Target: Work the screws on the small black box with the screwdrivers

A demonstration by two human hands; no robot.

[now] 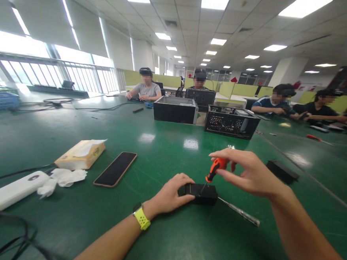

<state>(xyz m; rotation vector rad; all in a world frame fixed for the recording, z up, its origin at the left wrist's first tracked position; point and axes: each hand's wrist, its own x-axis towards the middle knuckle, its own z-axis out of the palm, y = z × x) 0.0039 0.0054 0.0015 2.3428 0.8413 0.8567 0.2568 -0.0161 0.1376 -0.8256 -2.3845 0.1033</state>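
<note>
My left hand [175, 193], with a yellow-green watch [141, 217] at its wrist, grips the left end of a small black box [206, 195] lying on the green table. In my right hand [248, 171] is an orange and black screwdriver [217, 167], pinched by the handle and tilted. Its thin shaft points down to the top face of the box; whether the tip sits in a screw is too small to tell. Beside the box's right end lies a second, slim screwdriver with a clear handle [244, 216].
A phone [115, 169], a tissue pack [81, 154], crumpled tissue [66, 177] and a white power strip [11, 192] lie left. Another black box [282, 171] is right. Two computer cases [175, 111] stand ahead. Several people sit around the table's far side.
</note>
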